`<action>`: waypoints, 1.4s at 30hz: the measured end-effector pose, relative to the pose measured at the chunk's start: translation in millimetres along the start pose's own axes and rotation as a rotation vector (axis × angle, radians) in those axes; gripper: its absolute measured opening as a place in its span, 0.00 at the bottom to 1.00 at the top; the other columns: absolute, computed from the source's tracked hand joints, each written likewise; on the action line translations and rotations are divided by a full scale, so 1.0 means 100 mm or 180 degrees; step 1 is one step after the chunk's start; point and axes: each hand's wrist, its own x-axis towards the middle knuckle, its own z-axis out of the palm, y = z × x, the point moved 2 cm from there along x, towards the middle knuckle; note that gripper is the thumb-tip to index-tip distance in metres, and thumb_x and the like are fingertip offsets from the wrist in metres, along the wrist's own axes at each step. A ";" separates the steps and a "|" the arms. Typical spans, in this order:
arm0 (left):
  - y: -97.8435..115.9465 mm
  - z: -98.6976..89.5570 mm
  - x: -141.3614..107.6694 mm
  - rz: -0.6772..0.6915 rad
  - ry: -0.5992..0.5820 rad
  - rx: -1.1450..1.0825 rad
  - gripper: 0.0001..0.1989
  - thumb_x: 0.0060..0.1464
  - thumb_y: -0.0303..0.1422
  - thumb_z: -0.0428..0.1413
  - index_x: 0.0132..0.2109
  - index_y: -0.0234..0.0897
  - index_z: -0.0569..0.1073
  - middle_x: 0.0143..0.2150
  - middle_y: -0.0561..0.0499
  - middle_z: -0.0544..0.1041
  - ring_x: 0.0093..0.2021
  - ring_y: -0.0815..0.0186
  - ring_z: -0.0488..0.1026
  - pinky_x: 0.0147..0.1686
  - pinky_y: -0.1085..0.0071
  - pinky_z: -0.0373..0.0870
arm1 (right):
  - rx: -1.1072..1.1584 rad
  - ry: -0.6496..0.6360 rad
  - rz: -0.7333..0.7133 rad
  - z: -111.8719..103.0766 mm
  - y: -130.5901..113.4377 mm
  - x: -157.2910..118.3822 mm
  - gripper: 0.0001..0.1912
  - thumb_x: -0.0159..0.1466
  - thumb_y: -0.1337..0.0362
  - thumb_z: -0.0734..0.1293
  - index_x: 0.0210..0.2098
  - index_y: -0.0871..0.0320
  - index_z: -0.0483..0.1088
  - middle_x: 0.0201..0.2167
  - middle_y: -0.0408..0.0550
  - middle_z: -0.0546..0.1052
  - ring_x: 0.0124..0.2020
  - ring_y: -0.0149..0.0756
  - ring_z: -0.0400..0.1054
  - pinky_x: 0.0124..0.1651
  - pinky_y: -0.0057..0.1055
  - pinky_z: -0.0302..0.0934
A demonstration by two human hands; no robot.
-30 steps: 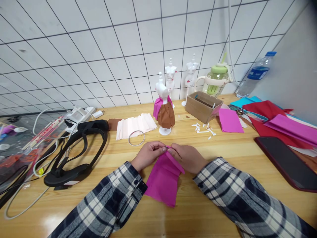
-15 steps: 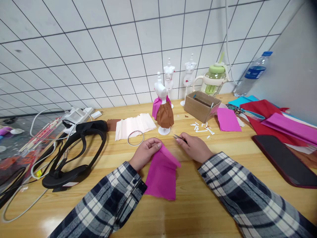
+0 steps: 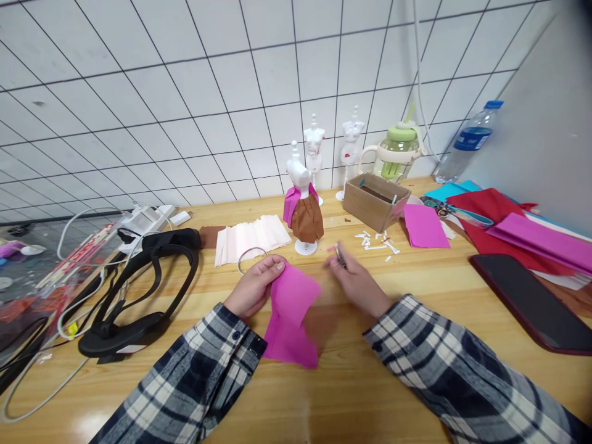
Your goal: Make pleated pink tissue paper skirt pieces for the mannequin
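My left hand [image 3: 256, 283] pinches the upper left edge of a magenta crepe paper piece [image 3: 292, 314], which is folded over at the top and hangs toward the table. My right hand [image 3: 359, 285], blurred by motion, is closed around small scissors [image 3: 341, 256]; their handles are mostly hidden in the fingers. The scissors are apart from the paper, to its right. Behind both hands stands a small white dress form [image 3: 300, 172] wearing a brown pleated paper skirt [image 3: 307, 220] and a magenta piece at its back. A thin ring [image 3: 252, 250] lies just beyond my left hand.
Pale pleated paper [image 3: 252, 237] and a black head strap [image 3: 139, 308] lie left. Two bare dress forms [image 3: 314, 148], a cardboard box [image 3: 375, 206], white scraps [image 3: 377, 242] and a green-lidded jug [image 3: 401, 148] stand behind. Coloured papers [image 3: 541, 237] and a phone [image 3: 531, 305] lie right.
My left hand has moved a little left with the magenta paper, whose folded part now opens wider. My right hand has turned, and the scissors point more upward.
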 end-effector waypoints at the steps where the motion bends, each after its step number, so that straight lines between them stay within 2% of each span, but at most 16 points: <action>1: -0.02 0.00 0.02 0.0050 0.0063 0.0111 0.17 0.46 0.39 0.67 0.38 0.35 0.71 0.29 0.55 0.73 0.26 0.74 0.67 0.27 0.78 0.63 | -0.0386 0.0566 -0.0255 -0.11 0.01 0.04 0.15 0.68 0.55 0.55 0.39 0.57 0.68 0.59 0.58 0.67 0.65 0.43 0.54 0.65 0.43 0.48; 2: -0.03 -0.01 0.04 0.0103 0.0126 0.0206 0.17 0.46 0.39 0.66 0.38 0.35 0.71 0.29 0.56 0.72 0.26 0.74 0.67 0.27 0.78 0.62 | -0.0580 0.0945 -0.0399 -0.20 0.02 0.07 0.15 0.68 0.57 0.54 0.41 0.57 0.68 0.61 0.58 0.64 0.66 0.42 0.51 0.65 0.42 0.46; 4: -0.05 -0.05 0.08 0.0216 0.0276 0.0300 0.17 0.47 0.40 0.65 0.37 0.35 0.69 0.27 0.57 0.70 0.25 0.74 0.64 0.26 0.79 0.61 | -0.0604 0.1137 -0.0415 -0.31 0.05 0.12 0.15 0.69 0.57 0.53 0.45 0.57 0.67 0.60 0.57 0.66 0.63 0.40 0.57 0.62 0.40 0.52; 6: -0.07 -0.10 0.11 0.0323 0.0467 0.0300 0.17 0.49 0.41 0.64 0.37 0.36 0.68 0.26 0.59 0.69 0.23 0.75 0.63 0.25 0.79 0.60 | -0.0628 0.0865 -0.0276 -0.32 0.07 0.13 0.15 0.69 0.58 0.53 0.47 0.55 0.65 0.52 0.54 0.73 0.52 0.39 0.68 0.53 0.37 0.60; 8: -0.09 -0.14 0.14 0.0432 0.0661 0.0314 0.16 0.50 0.41 0.62 0.38 0.38 0.67 0.26 0.59 0.68 0.24 0.75 0.63 0.25 0.79 0.60 | -0.1035 0.0546 -0.0142 -0.27 0.06 0.11 0.14 0.68 0.58 0.56 0.49 0.54 0.65 0.43 0.48 0.78 0.41 0.38 0.72 0.43 0.34 0.62; 11: -0.09 -0.18 0.15 0.0538 0.0787 0.0408 0.16 0.52 0.41 0.60 0.45 0.39 0.67 0.32 0.56 0.73 0.31 0.70 0.70 0.30 0.76 0.66 | -0.1973 0.0385 -0.0115 -0.23 0.05 0.08 0.15 0.64 0.59 0.62 0.50 0.52 0.66 0.44 0.48 0.77 0.41 0.40 0.71 0.39 0.32 0.60; 14: -0.01 -0.21 0.14 0.0975 0.0871 0.1438 0.18 0.54 0.39 0.58 0.51 0.39 0.68 0.43 0.49 0.76 0.43 0.63 0.73 0.43 0.68 0.69 | -0.2510 0.0372 -0.0196 -0.27 0.06 0.10 0.14 0.65 0.62 0.61 0.50 0.53 0.66 0.48 0.49 0.75 0.45 0.42 0.70 0.40 0.32 0.58; 17: 0.14 -0.24 0.08 0.1601 0.0978 0.3152 0.10 0.53 0.34 0.57 0.43 0.38 0.74 0.44 0.47 0.75 0.47 0.60 0.71 0.51 0.61 0.66 | -0.2785 0.0336 -0.0210 -0.34 0.10 0.13 0.14 0.66 0.62 0.60 0.50 0.53 0.68 0.46 0.50 0.74 0.45 0.42 0.70 0.40 0.33 0.57; 19: 0.22 -0.25 0.03 0.1828 0.0767 0.3867 0.06 0.55 0.33 0.56 0.39 0.38 0.76 0.41 0.48 0.75 0.46 0.59 0.71 0.51 0.60 0.66 | -0.2910 0.0346 -0.0211 -0.37 0.13 0.14 0.13 0.66 0.62 0.60 0.49 0.53 0.69 0.45 0.50 0.74 0.44 0.42 0.70 0.39 0.34 0.57; 21: 0.26 -0.24 -0.03 0.1886 0.0133 0.4290 0.07 0.57 0.35 0.55 0.41 0.40 0.76 0.40 0.48 0.76 0.45 0.59 0.71 0.51 0.59 0.66 | -0.3001 0.0373 -0.0228 -0.39 0.16 0.15 0.13 0.65 0.61 0.61 0.48 0.53 0.69 0.44 0.50 0.74 0.43 0.42 0.70 0.39 0.34 0.57; 24: 0.23 -0.23 -0.10 0.1770 -0.0789 0.4779 0.13 0.56 0.40 0.58 0.47 0.45 0.76 0.52 0.46 0.73 0.54 0.55 0.68 0.56 0.55 0.61 | -0.3113 0.0398 -0.0300 -0.40 0.19 0.16 0.12 0.65 0.61 0.62 0.47 0.54 0.70 0.41 0.51 0.75 0.43 0.45 0.69 0.41 0.38 0.58; 29: 0.08 -0.18 -0.13 0.1389 -0.1038 0.5019 0.23 0.56 0.43 0.57 0.58 0.48 0.70 0.63 0.43 0.65 0.62 0.50 0.62 0.59 0.50 0.59 | -0.2848 0.0704 -0.0965 -0.37 0.13 0.14 0.15 0.62 0.64 0.65 0.49 0.58 0.70 0.49 0.55 0.73 0.52 0.50 0.63 0.53 0.45 0.56; 31: 0.02 -0.11 -0.14 0.1350 -0.0968 0.5088 0.23 0.58 0.44 0.56 0.60 0.49 0.68 0.64 0.43 0.64 0.62 0.49 0.61 0.59 0.47 0.57 | -0.2484 0.0414 -0.1517 -0.26 0.05 0.09 0.13 0.64 0.66 0.64 0.48 0.59 0.70 0.47 0.54 0.74 0.51 0.46 0.64 0.55 0.42 0.56; 34: -0.04 -0.01 -0.18 0.1373 -0.0638 0.5232 0.22 0.58 0.44 0.56 0.59 0.51 0.69 0.64 0.45 0.65 0.63 0.47 0.59 0.61 0.38 0.47 | -0.2044 -0.0479 -0.2152 -0.04 -0.06 -0.01 0.08 0.64 0.67 0.63 0.41 0.57 0.73 0.39 0.50 0.76 0.44 0.40 0.66 0.50 0.37 0.58; 37: -0.06 0.08 -0.23 0.1452 -0.0529 0.5260 0.21 0.57 0.44 0.57 0.57 0.51 0.70 0.62 0.46 0.67 0.63 0.47 0.60 0.61 0.34 0.39 | -0.2099 -0.1021 -0.2192 0.11 -0.10 -0.10 0.05 0.62 0.67 0.65 0.37 0.57 0.74 0.35 0.48 0.75 0.40 0.39 0.66 0.44 0.35 0.59; 42: 0.01 0.09 -0.21 0.1559 -0.0174 0.5045 0.15 0.63 0.41 0.50 0.53 0.48 0.73 0.51 0.48 0.76 0.54 0.56 0.70 0.62 0.43 0.44 | -0.2028 -0.1509 -0.1957 0.09 -0.11 -0.17 0.05 0.59 0.67 0.68 0.35 0.55 0.75 0.31 0.43 0.77 0.34 0.35 0.68 0.38 0.31 0.57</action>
